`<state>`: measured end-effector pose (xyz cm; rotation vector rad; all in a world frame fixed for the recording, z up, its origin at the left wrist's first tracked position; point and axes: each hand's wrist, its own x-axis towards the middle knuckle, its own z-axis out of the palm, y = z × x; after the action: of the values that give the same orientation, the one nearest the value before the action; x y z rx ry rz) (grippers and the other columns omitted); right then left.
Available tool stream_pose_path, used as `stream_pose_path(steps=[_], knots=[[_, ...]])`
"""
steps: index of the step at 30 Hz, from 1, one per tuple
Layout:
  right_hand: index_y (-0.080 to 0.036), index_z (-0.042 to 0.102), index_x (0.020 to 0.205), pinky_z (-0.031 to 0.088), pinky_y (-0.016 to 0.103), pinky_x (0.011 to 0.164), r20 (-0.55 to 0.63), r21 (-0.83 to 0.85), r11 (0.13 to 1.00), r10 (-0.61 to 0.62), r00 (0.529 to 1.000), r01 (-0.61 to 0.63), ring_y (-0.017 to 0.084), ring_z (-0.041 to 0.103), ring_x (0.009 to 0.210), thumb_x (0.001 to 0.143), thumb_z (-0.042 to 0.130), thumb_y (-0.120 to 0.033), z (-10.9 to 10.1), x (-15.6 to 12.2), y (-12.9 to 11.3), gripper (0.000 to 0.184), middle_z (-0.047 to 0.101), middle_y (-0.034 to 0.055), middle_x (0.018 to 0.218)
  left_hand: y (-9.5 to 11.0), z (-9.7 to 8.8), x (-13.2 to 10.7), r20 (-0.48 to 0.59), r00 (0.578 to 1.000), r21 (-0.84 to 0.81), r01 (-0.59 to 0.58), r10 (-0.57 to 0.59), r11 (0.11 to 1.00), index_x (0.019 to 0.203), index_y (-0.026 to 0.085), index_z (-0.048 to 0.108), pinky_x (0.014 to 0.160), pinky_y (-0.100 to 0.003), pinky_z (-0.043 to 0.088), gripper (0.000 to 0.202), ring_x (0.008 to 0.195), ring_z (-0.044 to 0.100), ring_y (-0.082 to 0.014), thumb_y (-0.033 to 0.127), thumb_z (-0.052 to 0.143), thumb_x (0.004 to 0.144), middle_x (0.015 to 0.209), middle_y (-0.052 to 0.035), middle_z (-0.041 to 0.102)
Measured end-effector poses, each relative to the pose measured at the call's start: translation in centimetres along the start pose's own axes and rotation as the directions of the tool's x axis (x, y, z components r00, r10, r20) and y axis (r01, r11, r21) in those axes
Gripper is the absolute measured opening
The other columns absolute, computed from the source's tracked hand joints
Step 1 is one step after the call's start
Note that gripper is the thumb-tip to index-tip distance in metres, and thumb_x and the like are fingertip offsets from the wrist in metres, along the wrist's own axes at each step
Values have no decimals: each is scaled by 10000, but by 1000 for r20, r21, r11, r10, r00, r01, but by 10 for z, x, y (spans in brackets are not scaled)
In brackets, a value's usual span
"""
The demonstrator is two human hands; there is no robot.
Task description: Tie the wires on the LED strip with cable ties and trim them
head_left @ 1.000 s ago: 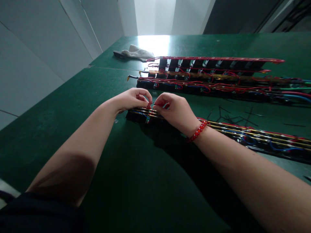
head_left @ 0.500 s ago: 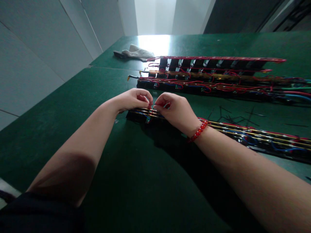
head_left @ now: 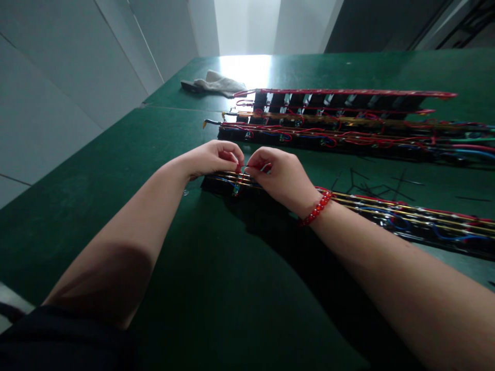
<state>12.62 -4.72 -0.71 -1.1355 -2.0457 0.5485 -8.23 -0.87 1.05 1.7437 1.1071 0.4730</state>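
Note:
A long black strip assembly (head_left: 410,216) with brass rods and red and blue wires lies across the green table. Over its left end, my left hand (head_left: 218,156) is closed in a pinch, fingertips just above the rods. Close beside it, my right hand (head_left: 276,170), with a red bead bracelet at the wrist, pinches too. A thin black cable tie (head_left: 243,166) spans the small gap between the two sets of fingertips; most of it is hidden by the fingers. Below them a small green circuit board (head_left: 236,189) shows on the strip.
Behind my hands lie several similar wired strips (head_left: 309,135), with thick cables at their right end. Loose black cable ties (head_left: 363,185) are scattered right of my right hand. A grey cloth (head_left: 220,82) and a dark object (head_left: 190,87) lie at the back left.
Both hands stay almost in the same place, still pinched together over the strip. The black cable tie between the fingertips shows a little more clearly.

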Motion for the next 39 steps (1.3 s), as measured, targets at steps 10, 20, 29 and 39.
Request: stream_pose_path(steps=[10, 20, 29, 39], knots=[[-163, 694, 838, 454, 298, 695, 13, -10, 1000, -3, 1000, 3, 146, 608, 760, 860, 669, -152, 0, 0, 0, 36, 716, 40, 863, 4, 2, -2, -25, 999, 17, 26, -26, 1000, 892, 167, 657, 709, -238, 489, 135, 773, 639, -107, 212, 701, 774, 822, -16, 678], [-174, 706, 848, 440, 293, 690, 36, -38, 999, 4, 999, -3, 140, 604, 750, 862, 654, -159, -1, 0, -3, 56, 729, 36, 880, -5, -1, 1, -16, 1000, -18, -20, 19, 1000, 904, 167, 690, 700, -230, 501, 156, 774, 661, -110, 209, 708, 755, 834, -21, 708], [-165, 703, 839, 442, 298, 708, 46, -41, 999, -16, 999, 17, 155, 610, 767, 861, 646, -168, 0, -1, -2, 61, 723, 48, 858, -5, -1, 1, -22, 999, -29, -38, 37, 999, 887, 171, 719, 694, -220, 512, 155, 768, 679, -109, 187, 717, 733, 830, -16, 727], [-171, 599, 750, 453, 284, 713, 14, -24, 998, -64, 998, 64, 148, 574, 795, 768, 614, -57, 1, -2, -2, 116, 655, 46, 886, 0, 1, 0, -25, 999, -38, -32, 31, 999, 872, 169, 721, 699, -218, 513, 179, 757, 675, -103, 119, 663, 710, 822, -11, 731]])
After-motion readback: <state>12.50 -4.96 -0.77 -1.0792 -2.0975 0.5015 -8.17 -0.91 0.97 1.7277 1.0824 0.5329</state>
